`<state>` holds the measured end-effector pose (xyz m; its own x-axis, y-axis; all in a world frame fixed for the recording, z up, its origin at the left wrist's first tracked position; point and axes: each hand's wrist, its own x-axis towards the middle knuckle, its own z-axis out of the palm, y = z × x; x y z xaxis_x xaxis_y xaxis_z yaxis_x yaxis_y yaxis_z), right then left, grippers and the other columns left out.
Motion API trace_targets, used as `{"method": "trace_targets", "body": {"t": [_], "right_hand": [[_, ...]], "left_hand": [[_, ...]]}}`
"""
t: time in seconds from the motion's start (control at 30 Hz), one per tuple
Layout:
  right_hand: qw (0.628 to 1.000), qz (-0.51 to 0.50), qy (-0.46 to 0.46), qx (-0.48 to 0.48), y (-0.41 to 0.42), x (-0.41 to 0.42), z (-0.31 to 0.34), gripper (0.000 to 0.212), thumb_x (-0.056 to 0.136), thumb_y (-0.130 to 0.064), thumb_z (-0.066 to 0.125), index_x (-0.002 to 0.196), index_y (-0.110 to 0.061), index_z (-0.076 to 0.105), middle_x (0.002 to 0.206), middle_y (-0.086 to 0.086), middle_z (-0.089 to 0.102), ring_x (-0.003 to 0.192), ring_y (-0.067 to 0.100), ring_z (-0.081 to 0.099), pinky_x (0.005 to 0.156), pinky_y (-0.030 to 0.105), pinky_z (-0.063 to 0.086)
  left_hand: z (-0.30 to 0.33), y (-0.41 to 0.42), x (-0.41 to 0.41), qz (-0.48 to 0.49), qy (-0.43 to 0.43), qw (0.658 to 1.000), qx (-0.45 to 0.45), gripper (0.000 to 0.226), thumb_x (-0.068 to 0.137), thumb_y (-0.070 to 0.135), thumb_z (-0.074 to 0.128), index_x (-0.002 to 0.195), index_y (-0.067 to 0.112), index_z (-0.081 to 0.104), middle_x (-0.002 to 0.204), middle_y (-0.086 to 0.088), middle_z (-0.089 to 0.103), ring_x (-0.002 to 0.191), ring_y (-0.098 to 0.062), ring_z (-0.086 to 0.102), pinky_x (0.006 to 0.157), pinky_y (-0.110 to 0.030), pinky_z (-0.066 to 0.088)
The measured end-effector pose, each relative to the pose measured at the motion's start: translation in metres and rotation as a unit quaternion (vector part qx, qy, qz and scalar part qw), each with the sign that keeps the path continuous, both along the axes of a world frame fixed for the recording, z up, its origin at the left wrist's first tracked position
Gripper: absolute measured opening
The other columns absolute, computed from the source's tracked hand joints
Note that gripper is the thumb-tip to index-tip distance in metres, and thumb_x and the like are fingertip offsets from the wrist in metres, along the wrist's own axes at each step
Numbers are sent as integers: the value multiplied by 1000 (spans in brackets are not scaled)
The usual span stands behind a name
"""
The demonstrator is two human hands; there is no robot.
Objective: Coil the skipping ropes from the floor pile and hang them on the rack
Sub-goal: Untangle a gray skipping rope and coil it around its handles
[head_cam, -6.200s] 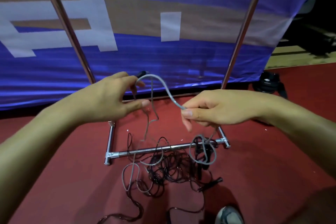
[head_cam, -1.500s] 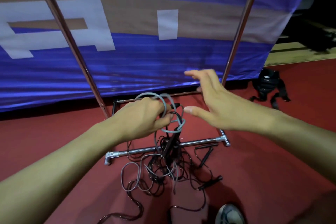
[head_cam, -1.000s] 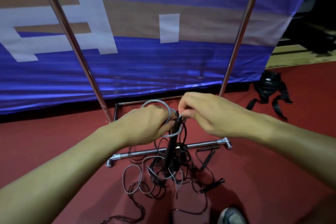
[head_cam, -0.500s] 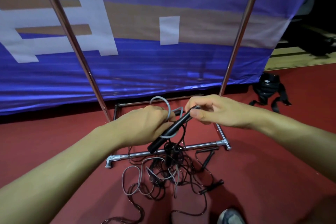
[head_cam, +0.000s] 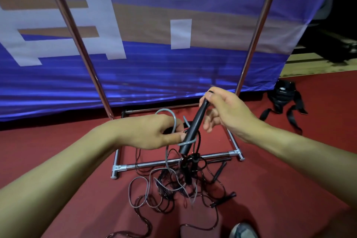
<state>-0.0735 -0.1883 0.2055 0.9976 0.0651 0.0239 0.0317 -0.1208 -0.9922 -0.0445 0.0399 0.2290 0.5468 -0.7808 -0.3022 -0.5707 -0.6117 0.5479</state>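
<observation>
Left hand (head_cam: pixel 152 133) gripping grey rope coil (head_cam: pixel 170 120); right hand (head_cam: pixel 224 111) pinching black handle (head_cam: pixel 194 129) above floor pile (head_cam: pixel 177 183).

The left hand (head_cam: pixel 152 133) grips loops of grey rope (head_cam: pixel 172 120), while the right hand (head_cam: pixel 225 110) pinches the top of a black handle (head_cam: pixel 193 129) that slants down through them. Below, tangled ropes (head_cam: pixel 173 185) lie on the red floor (head_cam: pixel 280 189) across the rack (head_cam: pixel 173 162) base bar.
</observation>
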Motion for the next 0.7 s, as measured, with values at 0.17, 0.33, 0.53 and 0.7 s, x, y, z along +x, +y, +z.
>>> {"method": "trace_targets", "body": {"t": [0.17,0.33,0.53,0.7], "right_hand": [[999,34,-4,-26,1,-3,4,32,111,-24,40,104,7,45,83,42,58,58,32,66,57,40,56],[1000,23,-7,-20,7,-5,2,28,111,-19,39,106,8,42,88,44,59,62,34,71,57,37,58],[999,-32,5,12,6,-4,-5,29,109,-11,37,98,15,44,59,16,65,49,27,65,47,32,53],[996,10,-70,-62,4,-7,1,35,99,-30,46,95,4,51,60,17,63,51,32,67,51,35,51]], "left_hand": [[5,3,-4,7,38,998,46,47,100,60,47,97,18,68,73,-13,51,61,-29,48,60,-36,49],[1,0,-8,17,-1,999,43,38,103,47,50,90,14,64,78,-8,55,71,-24,52,76,-41,50],[14,2,-9,33,107,993,37,28,107,35,49,96,17,67,57,15,47,50,-6,42,50,-20,40],[23,9,-9,40,237,970,36,37,105,27,50,71,26,64,58,2,39,47,-7,35,47,-19,30]]}}
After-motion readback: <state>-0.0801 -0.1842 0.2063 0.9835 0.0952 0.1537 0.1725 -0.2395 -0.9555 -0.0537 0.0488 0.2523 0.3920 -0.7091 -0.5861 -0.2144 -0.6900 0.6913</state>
